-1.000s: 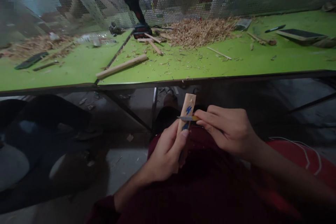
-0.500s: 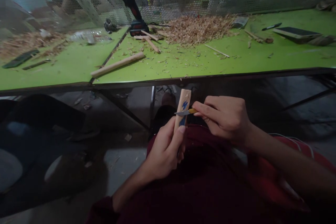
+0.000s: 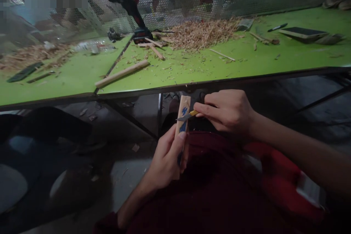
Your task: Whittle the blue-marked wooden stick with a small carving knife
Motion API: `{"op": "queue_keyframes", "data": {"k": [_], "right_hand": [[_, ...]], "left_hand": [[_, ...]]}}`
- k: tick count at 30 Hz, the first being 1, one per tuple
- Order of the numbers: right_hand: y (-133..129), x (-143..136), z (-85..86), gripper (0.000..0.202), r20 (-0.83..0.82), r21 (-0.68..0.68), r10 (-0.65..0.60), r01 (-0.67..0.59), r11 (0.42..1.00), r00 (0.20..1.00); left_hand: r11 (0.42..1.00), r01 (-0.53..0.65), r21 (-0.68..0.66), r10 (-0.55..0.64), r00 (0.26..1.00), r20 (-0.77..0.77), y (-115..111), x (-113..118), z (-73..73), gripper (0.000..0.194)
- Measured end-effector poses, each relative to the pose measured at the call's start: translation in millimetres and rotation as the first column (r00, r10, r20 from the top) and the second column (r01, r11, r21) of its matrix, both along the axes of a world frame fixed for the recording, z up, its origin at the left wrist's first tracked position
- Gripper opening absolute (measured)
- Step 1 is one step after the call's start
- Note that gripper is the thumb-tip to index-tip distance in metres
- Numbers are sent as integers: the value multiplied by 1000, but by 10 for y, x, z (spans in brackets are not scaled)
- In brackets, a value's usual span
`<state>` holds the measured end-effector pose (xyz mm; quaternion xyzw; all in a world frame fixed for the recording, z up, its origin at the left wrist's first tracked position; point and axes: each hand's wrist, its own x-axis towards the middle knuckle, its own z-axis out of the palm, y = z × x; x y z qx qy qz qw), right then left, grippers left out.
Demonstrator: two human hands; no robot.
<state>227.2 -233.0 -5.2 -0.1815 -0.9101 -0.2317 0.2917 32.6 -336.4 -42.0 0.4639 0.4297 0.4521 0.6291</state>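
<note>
A pale wooden piece with blue markings point(image 3: 184, 111) stands nearly upright in front of me, below the table's edge. My left hand point(image 3: 168, 153) is closed around its lower part, thumb on the marked face. Fingers of my right hand point(image 3: 227, 111) pinch the yellow handle of a small knife point(image 3: 186, 117). Its blade lies across the marked face of the wood, above my left thumb, with the tip pointing left.
On the green table point(image 3: 175, 76) are a wooden rod point(image 3: 122, 74), a cordless drill point(image 3: 134, 14), a heap of shavings point(image 3: 201, 34), a plastic bottle point(image 3: 93, 46), a pen point(image 3: 277, 27) and a dark-screened device point(image 3: 304, 33). Another person's dark-clothed legs point(image 3: 55, 128) are at the left.
Both hands, the wood and the knife have shifted slightly left in view. The knife blade is now tilted more, its handle end higher. The table view has shifted a little.
</note>
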Motion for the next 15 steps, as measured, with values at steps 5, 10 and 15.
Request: {"op": "queue_keyframes", "data": {"k": [5,10,15], "right_hand": [[198,302,121,24,-157,-51,-338,334,941,928],[9,275,212,20,-407,-383,-251,85,920,878],[-241,-45,-18,18,-331,-615,-154,-90,783,931]], "left_hand": [[995,24,-95,-24,1000,4,-154,-60,51,28],[997,21,-73,-17,999,50,-123,14,4,27],[995,15,-100,-11,999,44,-7,64,-58,28]]}}
